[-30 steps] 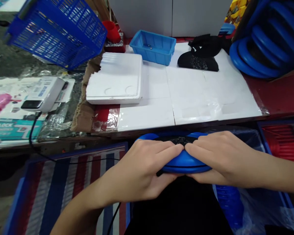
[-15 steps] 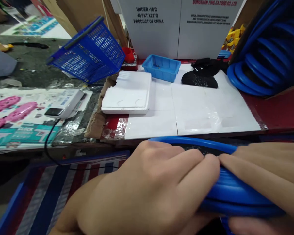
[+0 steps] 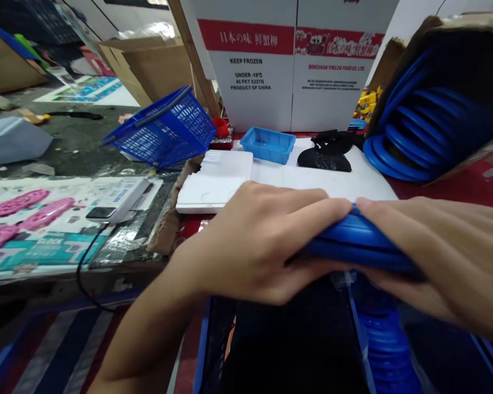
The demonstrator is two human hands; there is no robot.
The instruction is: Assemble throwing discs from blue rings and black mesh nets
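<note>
- The blue ring [image 3: 355,241] is held close in front of the person, nearer than the white foam block [image 3: 213,183] on the desk [image 3: 447,189], seemingly to squeeze its rim flat.
- Left hand [image 3: 258,246] wraps the ring's left end, fingers [image 3: 312,210] curled over the top and pressed together.
- Right hand [image 3: 439,257] clamps the right end likewise, fingertips meeting the left's.
- More blue rings [image 3: 411,137] lie stacked right of the block.

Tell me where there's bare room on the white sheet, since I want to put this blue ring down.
Both hands, left hand and right hand, hold the blue ring. The white sheet is bare between the foam slab and the black fabric. It is crowded at the back by the blue tray and at the right by the stacked blue rings.
</note>
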